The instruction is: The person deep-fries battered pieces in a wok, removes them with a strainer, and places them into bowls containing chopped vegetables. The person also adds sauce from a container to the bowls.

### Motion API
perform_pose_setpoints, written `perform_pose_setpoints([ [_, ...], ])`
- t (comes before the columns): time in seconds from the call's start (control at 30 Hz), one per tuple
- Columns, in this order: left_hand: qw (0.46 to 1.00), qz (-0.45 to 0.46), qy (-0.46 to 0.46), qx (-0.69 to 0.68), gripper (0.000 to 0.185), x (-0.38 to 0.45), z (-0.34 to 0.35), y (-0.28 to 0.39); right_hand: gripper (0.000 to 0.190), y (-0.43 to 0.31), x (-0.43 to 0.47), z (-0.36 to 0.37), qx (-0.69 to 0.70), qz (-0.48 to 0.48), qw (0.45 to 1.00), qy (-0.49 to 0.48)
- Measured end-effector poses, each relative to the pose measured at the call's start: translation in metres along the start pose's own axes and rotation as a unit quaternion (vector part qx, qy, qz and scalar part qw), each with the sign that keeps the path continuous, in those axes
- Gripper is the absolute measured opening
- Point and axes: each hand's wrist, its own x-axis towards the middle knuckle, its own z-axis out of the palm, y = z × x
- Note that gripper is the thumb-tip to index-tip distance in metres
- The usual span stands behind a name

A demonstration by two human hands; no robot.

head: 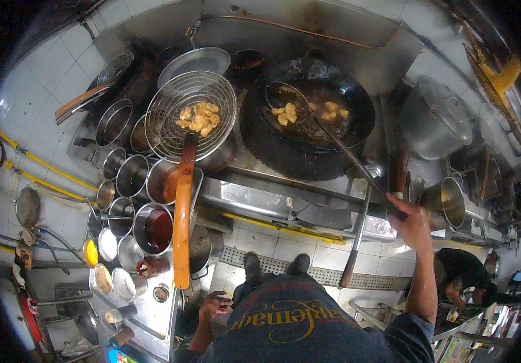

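Note:
My right hand [409, 223] grips the handle end of a long-handled skimmer [333, 135]. The skimmer's round bowl lies over the left part of a large black wok [364, 97], with several golden fried pieces [284, 113] in it. More fried pieces [333, 111] sit in the dark oil at the wok's right side. To the left, a wire spider strainer [165, 140] with a wooden handle holds a small heap of fried pieces [200, 118]; no hand touches it. My left hand [215, 304] hangs low beside my body, holding nothing, its fingers slightly apart.
Metal pots of sauce and seasoning [153, 229] crowd a steel table at left. A lidded aluminium stockpot [437, 120] stands right of the wok. Another long-handled tool [355, 245] juts over the stove's front edge. A person [462, 274] bends down at far right.

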Motion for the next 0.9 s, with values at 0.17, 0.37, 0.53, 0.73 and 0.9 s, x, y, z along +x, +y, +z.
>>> perform_pose_setpoints([
  [0.17, 0.999, -0.007, 0.019, 0.048, 0.042, 0.002, 0.003, 0.001, 0.055, 0.003, -0.008, 0.002, -0.021, -0.022, 0.999, 0.024],
  [0.37, 0.997, -0.048, 0.044, 0.038, 0.041, 0.006, 0.004, 0.005, 0.055, -0.002, -0.015, -0.003, -0.039, -0.014, 0.999, 0.023],
  [0.53, 0.998, -0.032, 0.026, 0.051, 0.036, -0.003, 0.014, 0.02, 0.055, 0.006, -0.019, -0.003, -0.031, 0.008, 0.999, 0.019],
  [0.73, 0.999, -0.026, -0.005, 0.02, 0.038, 0.002, 0.005, 0.016, 0.054, 0.013, -0.014, -0.007, -0.042, -0.051, 0.997, 0.038],
  [0.9, 0.999, 0.004, -0.047, 0.004, 0.038, 0.014, -0.012, -0.003, 0.052, -0.003, 0.026, -0.013, -0.038, -0.051, 0.998, 0.012],
])
